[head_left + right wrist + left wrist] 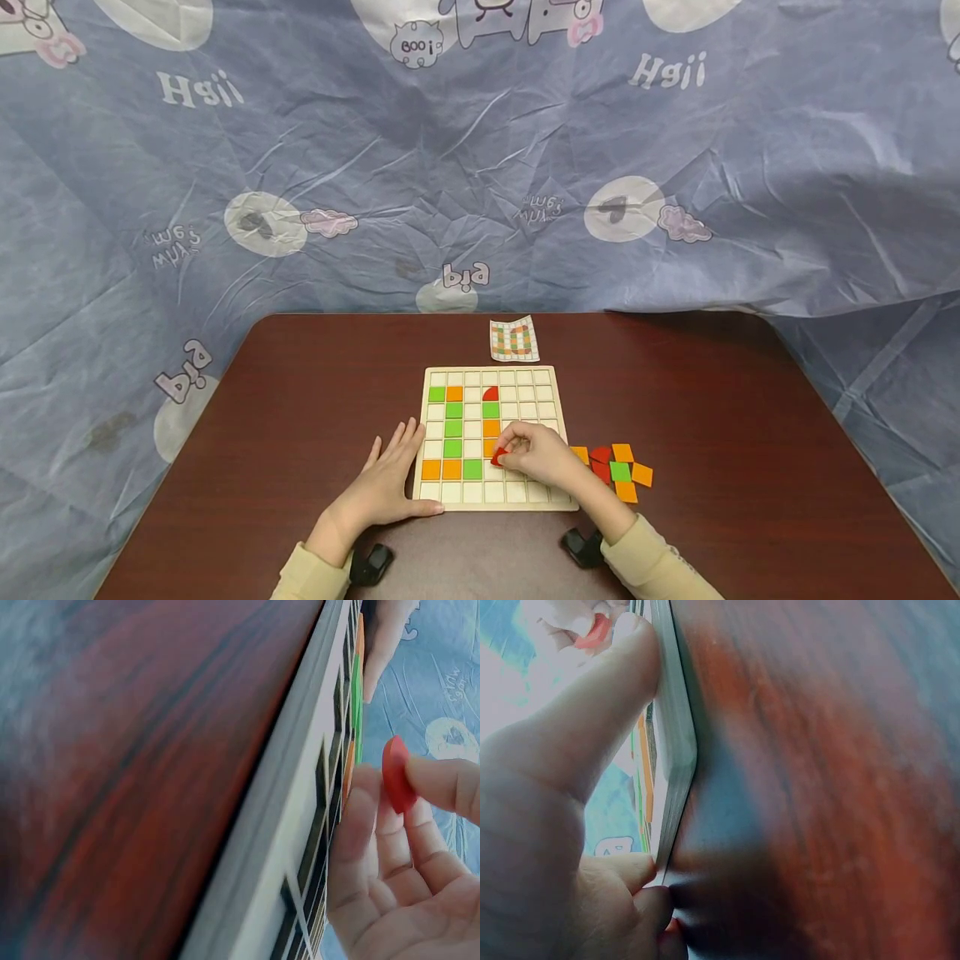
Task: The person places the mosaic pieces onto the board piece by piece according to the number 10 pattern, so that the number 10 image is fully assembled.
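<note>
A red tile is pinched between the thumb and fingers of my right hand, over the middle columns of a pale gridded wooden board. In the right wrist view the red tile shows a curved edge and sits at the thumb tip. My left hand rests at the board's lower left corner, fingers straight along the left edge and thumb on the front rim. Square green and orange tiles fill several cells on the left, and a red quarter-round tile tops the column with a green tile below it.
Loose orange, red and green tiles lie right of the board, among them a green tile and an orange tile. A small printed pattern card lies behind the board on the brown table. A printed cloth hangs behind.
</note>
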Tool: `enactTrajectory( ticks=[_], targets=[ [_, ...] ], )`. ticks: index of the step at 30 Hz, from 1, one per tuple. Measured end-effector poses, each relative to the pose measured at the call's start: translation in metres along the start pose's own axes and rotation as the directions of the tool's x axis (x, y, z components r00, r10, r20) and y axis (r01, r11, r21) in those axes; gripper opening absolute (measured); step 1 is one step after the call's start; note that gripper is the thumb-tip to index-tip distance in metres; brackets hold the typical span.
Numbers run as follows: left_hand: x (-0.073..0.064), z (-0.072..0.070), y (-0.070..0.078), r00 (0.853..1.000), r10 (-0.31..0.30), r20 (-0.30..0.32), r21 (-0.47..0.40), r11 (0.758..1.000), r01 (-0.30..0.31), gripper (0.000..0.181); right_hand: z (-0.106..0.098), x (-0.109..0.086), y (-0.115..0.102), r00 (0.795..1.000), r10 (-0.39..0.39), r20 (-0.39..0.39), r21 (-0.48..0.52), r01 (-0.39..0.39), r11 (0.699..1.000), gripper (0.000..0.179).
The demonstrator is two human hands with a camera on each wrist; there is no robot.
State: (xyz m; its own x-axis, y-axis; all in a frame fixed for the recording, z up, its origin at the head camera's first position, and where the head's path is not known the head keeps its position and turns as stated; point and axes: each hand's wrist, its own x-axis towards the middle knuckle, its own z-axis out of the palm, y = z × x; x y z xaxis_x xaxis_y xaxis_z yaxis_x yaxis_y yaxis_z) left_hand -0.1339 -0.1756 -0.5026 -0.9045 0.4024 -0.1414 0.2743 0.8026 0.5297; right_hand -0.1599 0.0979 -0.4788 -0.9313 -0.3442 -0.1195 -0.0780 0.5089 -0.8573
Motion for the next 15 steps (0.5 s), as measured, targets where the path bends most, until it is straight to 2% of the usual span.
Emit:
enactTrajectory(
  ticks=[10, 15],
  targets=[
    [0.000, 0.000, 0.000, 1.000, -0.005, 0.000, 0.002, 1.000, 0.005, 0.119, 0.009, -0.001, -0.005, 0.999, 0.047, -0.020, -0.021, -0.047, 0.999, 0.014],
    [0.000, 0.000, 0.000, 1.000, -0.002, -0.007, 0.015, 1.000, 0.003, 0.119, 0.011, -0.001, -0.007, 0.997, 0.062, -0.035, -0.071, -0.064, 0.995, 0.016]
  ],
)
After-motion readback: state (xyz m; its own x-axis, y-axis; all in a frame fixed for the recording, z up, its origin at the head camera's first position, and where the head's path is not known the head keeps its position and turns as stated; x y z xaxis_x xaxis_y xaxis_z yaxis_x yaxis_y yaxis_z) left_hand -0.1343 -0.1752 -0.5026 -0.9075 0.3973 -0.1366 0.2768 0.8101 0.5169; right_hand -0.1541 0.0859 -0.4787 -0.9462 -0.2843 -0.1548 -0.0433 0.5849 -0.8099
